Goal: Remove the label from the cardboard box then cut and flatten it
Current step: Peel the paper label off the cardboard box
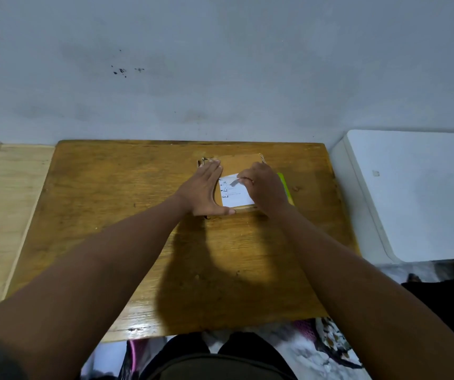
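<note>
A cardboard box (pixel 238 163) is seen lying flat on the far middle of the wooden surface (pixel 110 215). Its left side is pressed by the flat, spread left hand (pixel 204 187). The white label (pixel 235 192) is pinched at its far edge by the right hand (pixel 265 187). A green object (pixel 285 185) is glimpsed just right of the box.

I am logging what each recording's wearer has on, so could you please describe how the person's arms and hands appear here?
Both arms are bare from the bottom of the picture to the wrist, with no sleeves, gloves, watch or bracelets showing. The left hand carries no visible ring. The right hand seems to have a thin ring on one of its fingers, though it is too small to be sure.
</note>
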